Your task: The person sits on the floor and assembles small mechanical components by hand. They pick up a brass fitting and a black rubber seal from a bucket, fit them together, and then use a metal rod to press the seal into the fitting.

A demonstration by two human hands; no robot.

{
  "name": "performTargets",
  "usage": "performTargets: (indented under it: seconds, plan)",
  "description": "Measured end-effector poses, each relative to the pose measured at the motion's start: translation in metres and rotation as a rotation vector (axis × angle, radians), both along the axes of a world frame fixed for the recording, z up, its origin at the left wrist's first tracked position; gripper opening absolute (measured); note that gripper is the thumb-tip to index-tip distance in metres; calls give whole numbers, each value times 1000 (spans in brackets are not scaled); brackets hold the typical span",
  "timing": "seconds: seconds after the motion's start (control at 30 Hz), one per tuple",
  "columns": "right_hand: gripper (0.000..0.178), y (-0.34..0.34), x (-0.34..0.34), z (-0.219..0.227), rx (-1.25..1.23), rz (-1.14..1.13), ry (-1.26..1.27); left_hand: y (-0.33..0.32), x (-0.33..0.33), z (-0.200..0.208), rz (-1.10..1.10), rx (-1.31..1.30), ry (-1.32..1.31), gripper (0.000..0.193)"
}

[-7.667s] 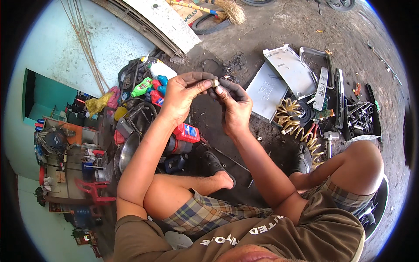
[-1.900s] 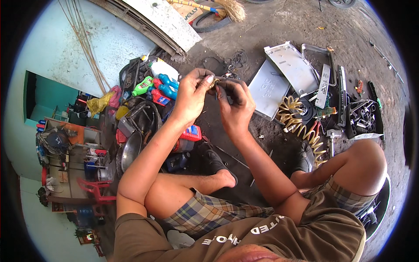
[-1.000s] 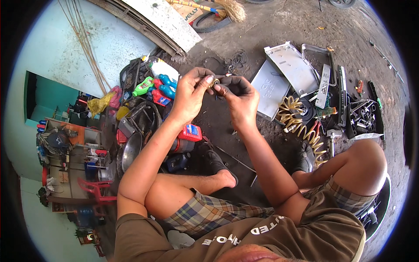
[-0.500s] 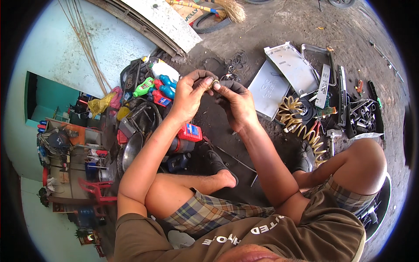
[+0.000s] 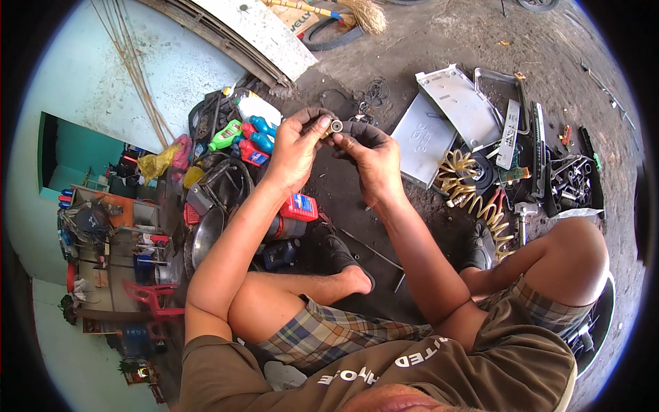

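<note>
My left hand [image 5: 296, 152] pinches a small round metal part [image 5: 336, 126] between thumb and fingers. The part is brass-coloured, with a ring-shaped face and a dark centre turned up toward me. My right hand [image 5: 376, 159] is closed at the part's other side, its thumb just below the round face. Both hands are held up together over the dark ground, and their fingertips look blackened. Most of the part's body is hidden by the fingers, so its exact kind cannot be made out.
Bottles [image 5: 262, 142] and a metal bowl [image 5: 209, 237] crowd the left. On the right lie grey metal panels [image 5: 460, 103], a coiled yellow hose [image 5: 480, 206], a hammer [image 5: 525, 211] and a tray of wrenches and sockets [image 5: 573, 206]. A thin rod [image 5: 371, 247] lies near my foot.
The small metal part has turned so that its ringed face shows. My right thumb has slid down from its upper side, and my right hand has shifted slightly lower.
</note>
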State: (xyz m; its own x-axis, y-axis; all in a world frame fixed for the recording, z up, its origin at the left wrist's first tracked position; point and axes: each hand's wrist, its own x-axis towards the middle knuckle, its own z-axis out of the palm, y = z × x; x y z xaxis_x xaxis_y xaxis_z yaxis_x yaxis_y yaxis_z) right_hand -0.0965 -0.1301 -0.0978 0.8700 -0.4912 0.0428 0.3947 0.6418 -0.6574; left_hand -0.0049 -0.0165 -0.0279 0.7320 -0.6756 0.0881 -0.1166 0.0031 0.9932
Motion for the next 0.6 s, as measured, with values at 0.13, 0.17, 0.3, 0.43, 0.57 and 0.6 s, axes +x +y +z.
performTargets:
  seconds: [0.13, 0.17, 0.3, 0.43, 0.57, 0.6]
  plan:
    - [17, 5, -1, 6, -96, -140, 16, 0, -1, 2, 35, 74, -156, 18]
    - [16, 6, -1, 7, -131, -187, 28, 0, -1, 2, 39, 100, -211, 17]
    - [15, 9, 2, -1, -160, -229, 29, -1, -3, 2, 47, 207, -481, 16]
    - [14, 10, 3, -2, -160, -251, 19, -2, -2, 0, 53, 231, -624, 15]
    - [17, 12, 3, -5, -231, -298, 39, -6, -3, -2, 97, 199, -676, 9]
    - [17, 13, 2, -5, -236, -304, 55, -5, 0, -4, 97, 209, -704, 9]
